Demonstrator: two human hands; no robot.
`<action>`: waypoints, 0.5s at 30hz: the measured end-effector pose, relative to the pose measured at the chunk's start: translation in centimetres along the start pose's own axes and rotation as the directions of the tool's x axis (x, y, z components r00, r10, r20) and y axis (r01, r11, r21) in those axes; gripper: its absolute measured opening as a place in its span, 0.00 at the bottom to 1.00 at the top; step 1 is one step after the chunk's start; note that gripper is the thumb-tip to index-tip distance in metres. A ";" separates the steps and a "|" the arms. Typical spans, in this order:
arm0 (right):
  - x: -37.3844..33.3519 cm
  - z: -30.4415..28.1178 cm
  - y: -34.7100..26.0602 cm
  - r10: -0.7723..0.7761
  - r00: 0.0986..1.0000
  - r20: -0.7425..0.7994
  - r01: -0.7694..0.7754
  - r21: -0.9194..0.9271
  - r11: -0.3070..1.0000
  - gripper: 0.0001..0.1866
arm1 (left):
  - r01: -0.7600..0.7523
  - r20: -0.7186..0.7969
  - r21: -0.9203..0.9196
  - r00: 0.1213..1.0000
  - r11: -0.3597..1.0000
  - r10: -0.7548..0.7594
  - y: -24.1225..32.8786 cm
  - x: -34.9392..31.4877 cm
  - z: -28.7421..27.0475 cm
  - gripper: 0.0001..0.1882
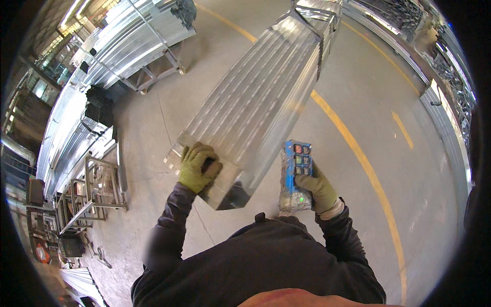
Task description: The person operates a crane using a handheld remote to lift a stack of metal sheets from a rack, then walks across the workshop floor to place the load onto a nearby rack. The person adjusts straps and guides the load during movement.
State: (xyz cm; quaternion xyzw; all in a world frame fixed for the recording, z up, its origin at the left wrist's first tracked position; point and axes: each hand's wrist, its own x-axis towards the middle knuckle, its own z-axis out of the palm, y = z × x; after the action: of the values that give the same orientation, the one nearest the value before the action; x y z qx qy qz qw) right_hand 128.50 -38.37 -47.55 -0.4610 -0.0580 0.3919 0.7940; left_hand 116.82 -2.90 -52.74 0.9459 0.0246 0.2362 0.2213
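Observation:
A long bundle of shiny metal profiles (245, 87) runs from the middle of the view toward the far edge. My left hand (198, 166), in a yellow-green glove, lies on the bundle's near end with its fingers curled against the metal. Around the far part of the bundle passes a dark sling (321, 51). In my right hand (318, 188), also gloved, is a blue handheld remote control (296, 174) with coloured buttons and what looks like clear plastic wrap. My right thumb lies over its button face. It is held just right of the bundle's near end.
Stacks of metal profiles (66, 133) fill the left side, near a wheeled rack (148, 74) and a metal frame cart (94, 189). More long profiles (445, 117) line the right side. A yellow floor line (360, 153) curves along the right of the bundle.

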 end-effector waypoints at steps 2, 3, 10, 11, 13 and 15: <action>0.8 -0.4 0.0 0.117 0.993 -0.020 -0.117 0.036 0.993 0.38 | 0.024 -0.016 -0.001 1.000 1.000 -0.024 -1.3 0.4 -1.0 0.10; 1.2 -0.5 0.1 0.100 0.993 0.063 -0.103 0.043 0.994 0.38 | 0.027 -0.016 0.027 1.000 0.999 -0.027 -2.0 0.6 -1.5 0.10; 4.5 -0.1 0.6 0.250 0.952 0.175 -0.246 -0.040 0.968 0.39 | 0.100 0.016 0.115 0.995 0.988 -0.102 -6.9 1.5 -4.8 0.11; 5.3 0.2 0.6 0.212 0.957 0.198 -0.200 -0.083 0.976 0.39 | 0.120 0.009 0.152 0.992 0.981 -0.123 -7.6 1.7 -5.3 0.12; 7.6 1.0 0.3 0.194 0.965 0.175 -0.160 -0.190 0.969 0.39 | 0.140 -0.031 0.218 0.990 0.966 -0.137 -8.9 2.0 -6.2 0.14; 10.9 2.1 -0.4 0.103 0.968 0.229 -0.053 -0.219 0.974 0.38 | 0.173 -0.003 0.204 0.984 0.964 -0.176 -9.9 2.2 -6.9 0.16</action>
State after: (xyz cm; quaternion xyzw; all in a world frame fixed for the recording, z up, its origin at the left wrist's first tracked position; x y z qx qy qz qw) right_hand 135.30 -29.65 -48.99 -0.4941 -0.1760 0.4672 0.7118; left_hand 116.24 9.20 -50.60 0.9594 0.1301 0.2050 0.1435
